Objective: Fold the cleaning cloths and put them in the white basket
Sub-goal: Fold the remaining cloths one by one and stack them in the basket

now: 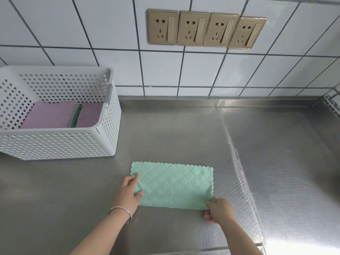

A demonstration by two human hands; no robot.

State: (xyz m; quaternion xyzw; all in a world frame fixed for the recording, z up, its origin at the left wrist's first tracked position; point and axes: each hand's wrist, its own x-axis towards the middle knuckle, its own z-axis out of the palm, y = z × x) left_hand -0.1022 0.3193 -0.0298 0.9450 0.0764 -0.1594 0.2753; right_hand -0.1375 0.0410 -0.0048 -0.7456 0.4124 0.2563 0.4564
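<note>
A mint green quilted cleaning cloth [174, 184] lies flat as a rectangle on the steel counter, near the front. My left hand [128, 192] holds its left edge, thumb on top and fingers along the side. My right hand [219, 210] pinches the cloth's near right corner. The white perforated basket [58, 144] stands at the back left; inside it lie folded pink cloths [49, 115] with a green one [75, 116] wedged between them.
The steel counter [184, 129] runs to a tiled wall carrying a row of gold sockets [206, 29]. An embossed foil strip [237, 162] crosses the counter on the right. A metal bracket [333, 105] sits at the far right corner.
</note>
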